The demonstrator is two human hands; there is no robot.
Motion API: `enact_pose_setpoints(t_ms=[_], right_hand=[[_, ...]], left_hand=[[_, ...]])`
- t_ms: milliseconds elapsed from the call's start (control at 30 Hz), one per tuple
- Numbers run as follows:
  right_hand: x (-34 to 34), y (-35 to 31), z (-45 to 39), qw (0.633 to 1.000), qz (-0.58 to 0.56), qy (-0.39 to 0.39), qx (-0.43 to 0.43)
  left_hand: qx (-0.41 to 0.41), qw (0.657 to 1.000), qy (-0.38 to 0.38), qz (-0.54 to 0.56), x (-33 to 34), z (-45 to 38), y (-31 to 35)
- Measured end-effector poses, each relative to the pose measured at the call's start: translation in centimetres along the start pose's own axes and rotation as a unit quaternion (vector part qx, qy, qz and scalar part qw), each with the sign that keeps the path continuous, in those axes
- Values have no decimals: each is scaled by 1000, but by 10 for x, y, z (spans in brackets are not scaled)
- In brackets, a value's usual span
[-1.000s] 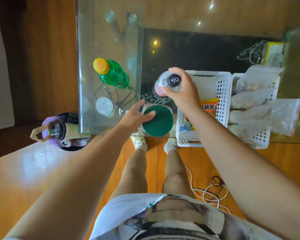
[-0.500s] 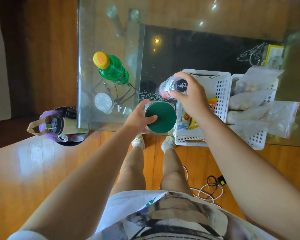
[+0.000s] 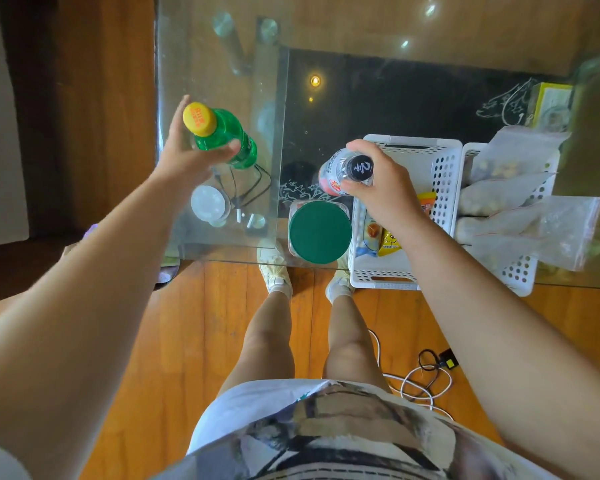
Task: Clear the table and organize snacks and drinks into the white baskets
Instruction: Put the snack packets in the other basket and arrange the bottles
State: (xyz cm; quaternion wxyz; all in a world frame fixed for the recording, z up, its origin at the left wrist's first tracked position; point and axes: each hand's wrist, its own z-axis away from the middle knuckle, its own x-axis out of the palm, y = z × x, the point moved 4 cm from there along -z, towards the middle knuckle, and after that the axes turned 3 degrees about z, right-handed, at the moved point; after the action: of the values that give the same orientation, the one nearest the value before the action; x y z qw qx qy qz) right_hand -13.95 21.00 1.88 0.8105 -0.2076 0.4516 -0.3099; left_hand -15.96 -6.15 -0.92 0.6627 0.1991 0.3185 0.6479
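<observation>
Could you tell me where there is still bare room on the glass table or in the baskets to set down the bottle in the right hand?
Free: the far half of the near basket, and dark glass beyond both baskets. Crowded: the basket's near half holds snack packets; bags fill the other basket; the green-lidded jar stands beside it.

Standing on orange-brown wooden plank floor. Glass table before me, ceiling lights reflected in its top. Dark patterned panel shows beneath glass. White cable coiled on floor by my right foot. Dark wood panelling at left.
</observation>
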Motion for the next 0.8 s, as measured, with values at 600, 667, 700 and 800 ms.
enact_pose_setpoints(t_ms=[600, 667, 700, 800], right_hand=[[-2, -5, 0, 999, -6, -26, 20], [-2, -6, 2, 999, -3, -31, 16], [-2, -6, 2, 999, -3, -31, 14], [-2, -6, 4, 1000, -4, -28, 12]], left_hand=[[76, 968, -212, -115, 93, 20, -10], [73, 967, -218, -113, 99, 20, -10], [73, 967, -220, -110, 101, 20, -10], [68, 967, -222, -104, 105, 20, -9]])
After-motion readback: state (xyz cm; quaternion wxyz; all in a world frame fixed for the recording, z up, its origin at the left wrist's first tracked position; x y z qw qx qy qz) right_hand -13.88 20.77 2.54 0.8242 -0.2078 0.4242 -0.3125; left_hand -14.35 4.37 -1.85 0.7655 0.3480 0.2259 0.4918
